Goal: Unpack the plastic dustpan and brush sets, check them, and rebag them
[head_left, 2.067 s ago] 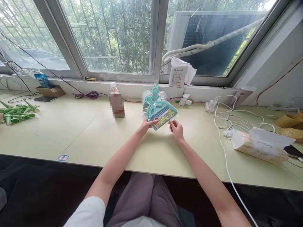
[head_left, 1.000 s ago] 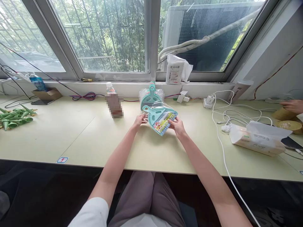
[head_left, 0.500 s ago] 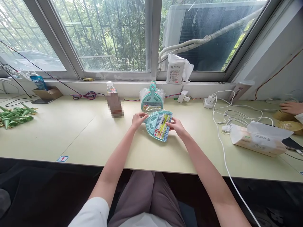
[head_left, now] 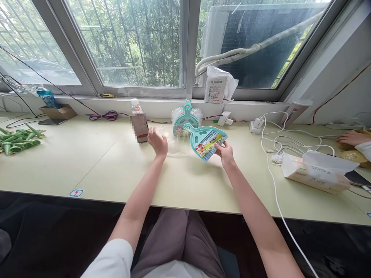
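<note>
My right hand (head_left: 225,153) grips the lower right edge of a mint-green mini dustpan and brush set (head_left: 207,141), with its blue-striped bristles and a yellow printed label facing up. The set is held tilted above the table, its handle pointing to the upper left. My left hand (head_left: 158,142) is closed on a clear plastic bag (head_left: 176,144), which stretches between that hand and the set. Behind, a stack of similar mint-green dustpans (head_left: 188,112) in clear wrap stands against the sill.
Just past my left hand stand a brown box (head_left: 141,129), partly blurred, and a white-capped bottle (head_left: 135,105). Green cone-shaped pieces (head_left: 21,139) lie far left. White cables (head_left: 290,141) and a tissue pack (head_left: 317,170) occupy the right, near another person's hand (head_left: 352,138).
My left hand has moved left, drawing the clear bag off the dustpan set. The right hand has shifted slightly right and up with the set, which is now out of its wrap.
</note>
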The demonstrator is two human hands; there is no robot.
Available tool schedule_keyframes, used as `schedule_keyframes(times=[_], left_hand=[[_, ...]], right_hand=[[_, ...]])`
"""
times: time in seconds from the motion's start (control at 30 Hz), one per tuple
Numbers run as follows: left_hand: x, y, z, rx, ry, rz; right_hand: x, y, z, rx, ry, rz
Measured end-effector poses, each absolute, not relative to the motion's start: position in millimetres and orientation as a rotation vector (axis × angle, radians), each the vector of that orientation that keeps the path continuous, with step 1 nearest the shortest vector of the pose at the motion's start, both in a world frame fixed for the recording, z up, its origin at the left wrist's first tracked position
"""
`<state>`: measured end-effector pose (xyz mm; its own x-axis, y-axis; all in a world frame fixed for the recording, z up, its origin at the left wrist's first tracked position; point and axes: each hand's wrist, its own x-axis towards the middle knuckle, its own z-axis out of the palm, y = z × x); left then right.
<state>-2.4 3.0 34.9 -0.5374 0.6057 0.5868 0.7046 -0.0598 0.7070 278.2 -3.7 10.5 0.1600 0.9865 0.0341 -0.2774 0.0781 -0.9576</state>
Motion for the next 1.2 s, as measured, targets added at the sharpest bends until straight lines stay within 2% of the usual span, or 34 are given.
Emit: schedule_keyframes(times=[0.1, 0.23, 0.4, 0.57, 0.7, 0.8, 0.93, 1.07, 1.2], left_hand=[[28, -7, 41, -1.973, -1.962, -1.896], [59, -11, 30, -2.646, -2.050, -2.284], [65, -5, 5, -2.630, -2.277, -2.574], [64, 2, -3, -2.604, -2.345, -2.503], [65, -1, -1, -2.675, -2.424, -2.358], [70, -8, 0, -2.901, -2.448, -2.120], [77, -16, -2, -3.083, -2.245, -1.939], [78, -16, -5, -3.056, -2.075, -1.822], [78, -13, -8, -2.949, -2.102, -1.613]], right_hand=[[274, 0, 2, -0.971, -0.902, 1.201], [267, -4, 5, -0.916, -0.950, 1.303], [275, -10, 21, -1.138, -1.115, 1.337], [298, 0, 19, -1.464, -1.145, 1.088], [320, 12, 13, -1.455, -0.810, 0.835], [337, 19, 9, -1.461, -0.695, 0.796], [336, 19, 5, -1.566, -1.067, 0.705], [291, 3, 1, -1.681, -1.548, 0.337], [243, -19, 2, -1.652, -1.920, -0.029]])
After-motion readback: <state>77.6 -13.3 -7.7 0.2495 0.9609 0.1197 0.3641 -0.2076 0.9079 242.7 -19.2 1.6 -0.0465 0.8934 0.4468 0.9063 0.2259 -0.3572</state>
